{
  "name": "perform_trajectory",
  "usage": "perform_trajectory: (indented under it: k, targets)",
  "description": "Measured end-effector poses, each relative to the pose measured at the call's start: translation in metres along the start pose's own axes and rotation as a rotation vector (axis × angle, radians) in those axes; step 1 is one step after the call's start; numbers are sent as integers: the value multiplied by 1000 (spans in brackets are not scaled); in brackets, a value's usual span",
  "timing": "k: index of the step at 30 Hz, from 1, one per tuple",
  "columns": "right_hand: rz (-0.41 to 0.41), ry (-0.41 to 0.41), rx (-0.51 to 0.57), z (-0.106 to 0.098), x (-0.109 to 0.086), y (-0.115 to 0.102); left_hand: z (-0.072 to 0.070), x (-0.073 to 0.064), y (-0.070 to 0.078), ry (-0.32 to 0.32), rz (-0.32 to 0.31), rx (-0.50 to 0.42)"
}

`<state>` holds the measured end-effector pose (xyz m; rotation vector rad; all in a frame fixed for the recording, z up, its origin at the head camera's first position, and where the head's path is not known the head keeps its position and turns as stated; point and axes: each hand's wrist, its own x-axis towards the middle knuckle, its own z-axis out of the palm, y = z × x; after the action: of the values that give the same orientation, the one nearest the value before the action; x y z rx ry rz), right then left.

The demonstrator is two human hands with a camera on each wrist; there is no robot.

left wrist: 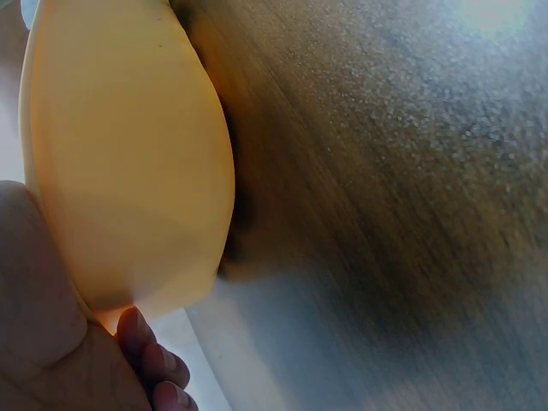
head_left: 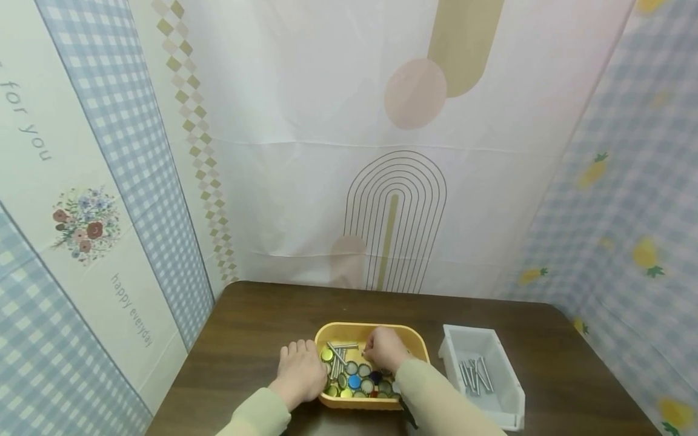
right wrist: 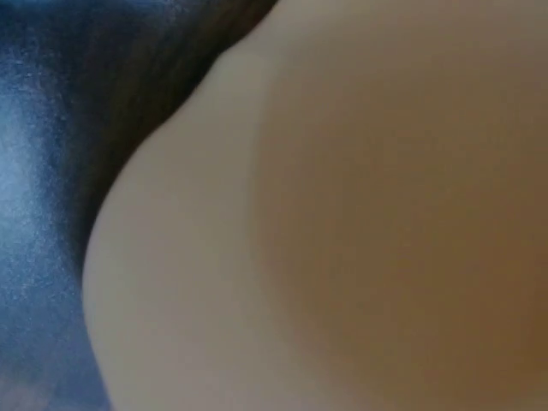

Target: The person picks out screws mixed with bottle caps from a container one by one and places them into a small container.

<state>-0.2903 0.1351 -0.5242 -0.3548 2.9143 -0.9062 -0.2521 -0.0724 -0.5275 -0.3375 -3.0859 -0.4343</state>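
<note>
A yellow plastic basket [head_left: 415, 338] holds several bottle caps [head_left: 354, 381] in gold, silver and blue, along with long silver bolts [head_left: 337, 361] piled at its left side. My left hand [head_left: 303, 370] grips the basket's left rim; in the left wrist view its thumb [left wrist: 34, 274] lies over the rim and its fingers are curled below, outside the wall. Inside the basket, my right hand [head_left: 386, 348] has its fingers curled, and a small silver end, like a bolt's, shows at the fingertips. The hand hides most of that piece. In the right wrist view the basket wall fills most of the picture, blurred.
To the right of the basket stands a white plastic bin [head_left: 507, 369] with several silver bolts [head_left: 475, 375] in it. Both containers are on a dark wooden table [head_left: 262, 309]. Patterned cloths [head_left: 283, 200] hang behind and at both sides.
</note>
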Motion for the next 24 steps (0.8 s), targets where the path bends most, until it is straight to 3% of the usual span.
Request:
perform_trajectory:
  k: [13, 20, 24]
  targets:
    - [39, -4, -19, 3, 2, -4, -2, -2, 2, -1, 0, -11]
    - [51, -11, -8, 6, 2, -2, 1, -2, 0, 52, 15, -9]
    - [59, -5, -8, 7, 2, -3, 2, -1, 0, 48, 14, -6]
